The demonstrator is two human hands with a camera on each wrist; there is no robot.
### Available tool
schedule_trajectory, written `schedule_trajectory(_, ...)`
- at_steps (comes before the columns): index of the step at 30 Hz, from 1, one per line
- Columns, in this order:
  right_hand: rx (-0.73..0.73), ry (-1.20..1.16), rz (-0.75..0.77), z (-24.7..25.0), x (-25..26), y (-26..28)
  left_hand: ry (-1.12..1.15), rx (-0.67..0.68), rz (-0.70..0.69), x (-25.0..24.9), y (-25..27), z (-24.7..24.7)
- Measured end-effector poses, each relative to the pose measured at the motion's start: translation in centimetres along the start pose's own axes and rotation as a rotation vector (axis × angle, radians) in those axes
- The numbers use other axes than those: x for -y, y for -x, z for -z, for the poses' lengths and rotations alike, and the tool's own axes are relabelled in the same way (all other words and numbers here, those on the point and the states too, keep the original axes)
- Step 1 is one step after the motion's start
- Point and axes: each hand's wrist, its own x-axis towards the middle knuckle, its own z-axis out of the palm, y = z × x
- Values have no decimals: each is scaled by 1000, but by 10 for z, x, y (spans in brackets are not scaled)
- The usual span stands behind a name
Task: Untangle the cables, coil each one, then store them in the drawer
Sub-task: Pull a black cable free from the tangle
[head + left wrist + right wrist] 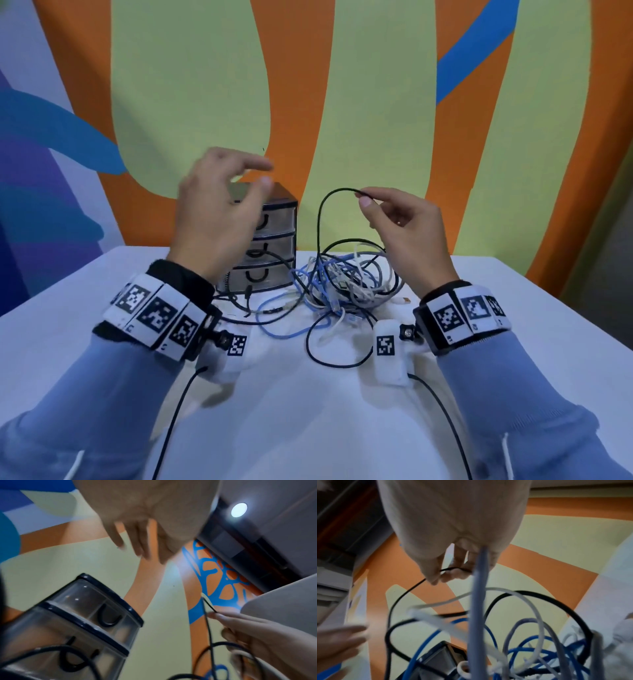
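A tangle of black, blue, white and grey cables [346, 281] lies on the white table [102, 329], right of a small three-drawer unit [270, 253] with clear fronts and black handles. My right hand [394, 219] is raised above the pile and pinches a thin black cable [323, 212] between thumb and forefinger; the cable arches up from the heap. The same pinch shows in the right wrist view, right hand [447, 573], black cable [406, 592]. My left hand [222, 205] hovers in front of the drawer unit, fingers spread and relaxed, holding nothing. All drawers look closed.
A painted orange, green and blue wall [376, 102] stands right behind the table. Loose blue and black cable loops [284, 329] trail toward me on the tabletop. The drawer unit [85, 615] fills the lower left of the left wrist view.
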Motion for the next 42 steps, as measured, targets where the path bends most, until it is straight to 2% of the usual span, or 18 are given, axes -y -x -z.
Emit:
schedule_trajectory(3,147,-59,98,-11,9,8,262,363,43,-15,13,-15)
schedule_trajectory(4,183,-54,130,-14,11,10,290,417,52,-18,17,-20)
schedule_trajectory(6,227,-46,164,-19,14,13,265,413,5,-18,24,-28)
schedule_trajectory(10,276,-62,96,-18,19,16,177,266,-80,-11,21,-31)
schedule_trajectory(14,340,-136,-67,-15,22,17,166,155,-64,-2,12,-25)
schedule_trajectory(17,430,-174,-107,-15,25,17,190,84,-48,1,11,-24)
schedule_trajectory(20,557,-75,-80,-16,23,19,239,11,-9,4,8,-22)
schedule_trajectory(23,663,51,-89,-16,18,21,409,-88,38,5,2,-12)
schedule_trajectory(25,634,50,-122,-15,16,21,512,-190,89,3,-3,-2)
schedule_trajectory(28,582,69,-121,-12,14,17,544,-363,165,9,-11,12)
schedule_trajectory(32,486,78,-149,-7,11,13,426,-589,311,42,-24,32)
schedule_trajectory(34,433,81,-158,-5,10,10,320,-625,350,49,-26,37)
schedule_trajectory(36,401,68,-158,-6,9,10,127,-556,348,47,-23,34)
schedule_trajectory(39,410,9,-144,-11,9,12,-261,-292,281,33,-14,27)
schedule_trajectory(40,418,5,-129,-13,8,13,-368,-227,194,24,-9,25)
schedule_trajectory(42,430,21,-101,-16,5,14,-392,-123,-129,4,-1,17)
